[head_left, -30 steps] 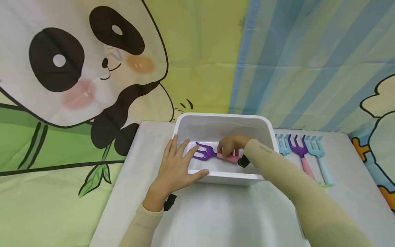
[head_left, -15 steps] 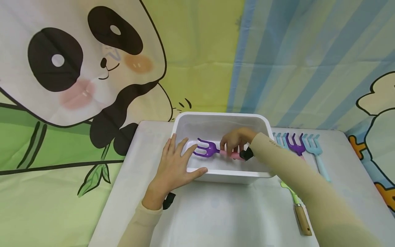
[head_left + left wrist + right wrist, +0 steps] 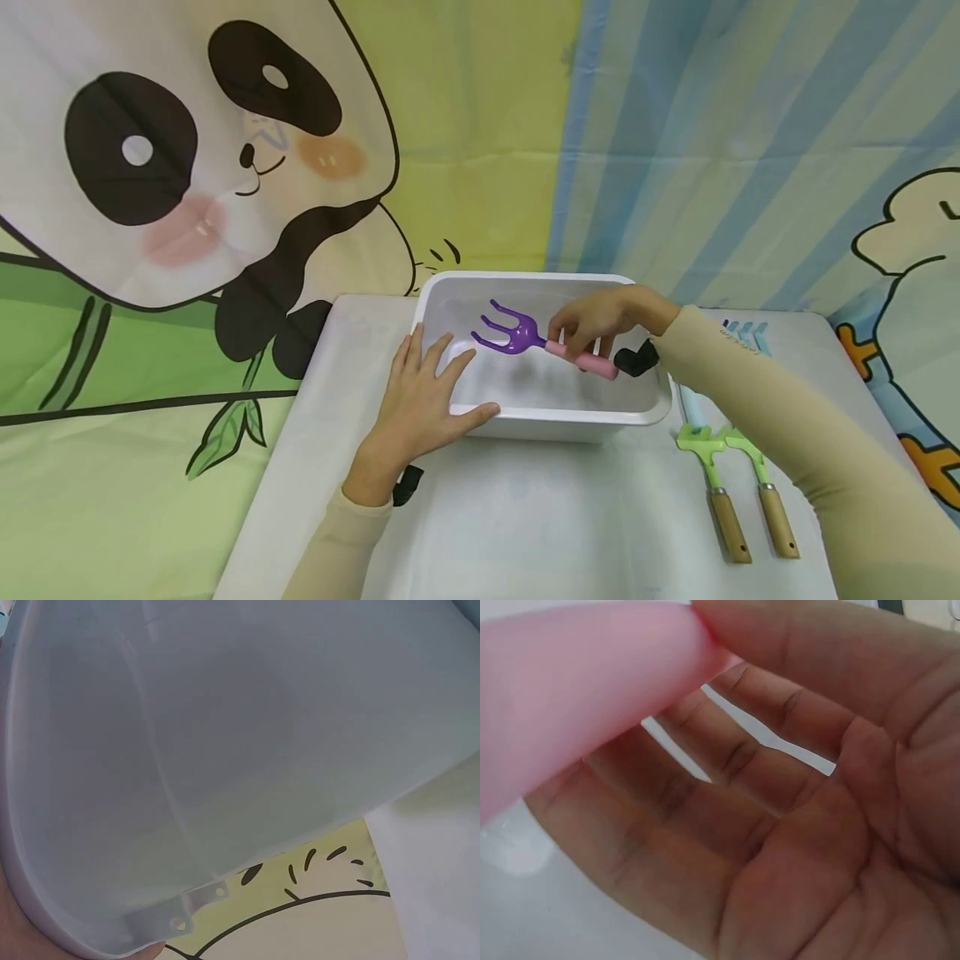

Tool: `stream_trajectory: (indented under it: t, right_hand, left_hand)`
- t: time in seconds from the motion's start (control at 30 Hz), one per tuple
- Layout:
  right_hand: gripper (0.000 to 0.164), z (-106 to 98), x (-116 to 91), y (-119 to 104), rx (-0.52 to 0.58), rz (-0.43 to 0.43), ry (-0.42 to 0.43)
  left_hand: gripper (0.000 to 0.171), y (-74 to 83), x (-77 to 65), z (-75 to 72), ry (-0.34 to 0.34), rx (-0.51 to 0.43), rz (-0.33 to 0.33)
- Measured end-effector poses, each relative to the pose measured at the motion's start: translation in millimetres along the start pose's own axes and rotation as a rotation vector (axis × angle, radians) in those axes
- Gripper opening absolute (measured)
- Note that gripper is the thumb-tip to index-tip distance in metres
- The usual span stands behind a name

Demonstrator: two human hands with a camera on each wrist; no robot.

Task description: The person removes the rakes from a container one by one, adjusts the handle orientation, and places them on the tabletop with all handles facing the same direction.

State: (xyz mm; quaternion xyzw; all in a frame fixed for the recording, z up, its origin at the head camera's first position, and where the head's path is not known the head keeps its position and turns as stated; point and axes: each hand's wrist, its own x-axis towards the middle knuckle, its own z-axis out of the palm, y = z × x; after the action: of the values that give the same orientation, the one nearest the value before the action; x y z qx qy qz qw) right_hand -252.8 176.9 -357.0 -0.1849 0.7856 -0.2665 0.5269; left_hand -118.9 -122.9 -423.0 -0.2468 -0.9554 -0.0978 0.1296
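In the head view my right hand (image 3: pixel 592 321) pinches the pink handle of a purple three-pronged hand fork (image 3: pixel 517 333). The fork is raised and tilted inside a white plastic bin (image 3: pixel 525 415), its prongs toward the left. Seen from the right wrist, the pink handle (image 3: pixel 592 690) lies between thumb and curled fingers (image 3: pixel 727 757). My left hand (image 3: pixel 420 400), fingers spread and straight, rests on the bin's front left corner. The bin's outer wall (image 3: pixel 247 750) fills most of the left wrist view, with a bit of that hand at the lower left edge.
Right of the bin, two green tools with wooden handles (image 3: pixel 727 525) lie on the white table (image 3: pixel 540 508). Light blue rakes (image 3: pixel 746 333) lie farther back, partly hidden by my right sleeve. A printed panda cloth (image 3: pixel 300 167) hangs behind the table.
My right hand has lifted the fork off the bin floor and moved it up and right. The right arm has swung right, uncovering the green tools. The left hand stays on the bin.
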Motion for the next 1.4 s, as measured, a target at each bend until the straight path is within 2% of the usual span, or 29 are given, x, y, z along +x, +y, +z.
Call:
stream_trajectory:
  t: [0.4, 0.7, 1.07, 1.27, 1.4]
  right_hand:
    - [0.039, 3, -50, 7, 0.132, -0.128, 0.069]
    - [0.034, 13, -88, 21, 0.105, -0.172, 0.165]
    - [0.037, 27, -121, 56, 0.148, -0.207, 0.238]
    - [0.037, 39, -143, 84, 0.191, -0.175, 0.303]
    - [0.035, 51, -158, 105, 0.194, -0.189, 0.343]
  left_hand:
    - [0.090, 0.3, 2.1, 0.3, 0.000, -0.018, 0.008]
    - [0.089, 0.8, 2.5, -1.3, -0.015, -0.011, 0.001]
    - [0.088, 0.2, 1.1, -0.3, -0.013, -0.020, 0.001]
    - [0.088, 0.8, 1.7, -0.7, -0.007, -0.028, 0.001]
    - [0.088, 0.8, 1.2, -1.0, -0.010, -0.029, -0.001]
